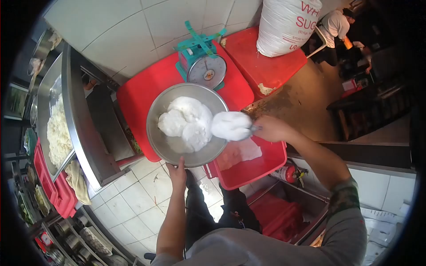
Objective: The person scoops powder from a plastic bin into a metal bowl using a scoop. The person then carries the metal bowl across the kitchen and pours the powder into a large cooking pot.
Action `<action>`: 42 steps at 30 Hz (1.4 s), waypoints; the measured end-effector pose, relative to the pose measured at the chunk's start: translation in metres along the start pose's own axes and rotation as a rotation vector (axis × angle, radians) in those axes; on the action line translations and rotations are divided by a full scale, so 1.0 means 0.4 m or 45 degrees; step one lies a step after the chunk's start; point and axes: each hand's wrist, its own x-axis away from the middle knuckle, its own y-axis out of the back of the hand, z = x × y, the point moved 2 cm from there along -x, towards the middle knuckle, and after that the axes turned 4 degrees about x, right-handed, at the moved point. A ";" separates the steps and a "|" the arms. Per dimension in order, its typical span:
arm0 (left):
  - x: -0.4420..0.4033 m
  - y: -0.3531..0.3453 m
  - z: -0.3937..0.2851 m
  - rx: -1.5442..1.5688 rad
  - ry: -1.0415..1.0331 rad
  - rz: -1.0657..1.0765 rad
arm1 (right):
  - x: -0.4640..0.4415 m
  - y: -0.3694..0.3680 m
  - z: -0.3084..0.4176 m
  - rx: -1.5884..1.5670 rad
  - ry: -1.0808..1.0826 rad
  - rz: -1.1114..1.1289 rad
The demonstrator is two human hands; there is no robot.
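Observation:
My left hand (177,174) grips the near rim of a wide metal bowl (156,148), its thumb over the edge. Several mounds of white granules (186,117) lie in the bowl. At the bowl's right rim, my right hand (273,129) is closed around the handle of a scoop heaped with the same white stuff (231,125); the heap hides most of the scoop. Below the scoop is an open red bin (270,166) with white contents showing inside. A green dial scale (207,71) stands just behind the bowl.
A red lid-like surface (137,95) lies under the scale and bowl. Beside it, a red container (266,66) bears a white sack (286,31) lettered "SUG". A steel counter with a tray of rice (59,128) is at left. Another person (335,29) sits at far right.

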 end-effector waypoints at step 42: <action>0.153 -0.379 0.225 -1.121 -0.761 0.447 | -0.023 -0.878 -0.677 -0.094 -0.703 0.018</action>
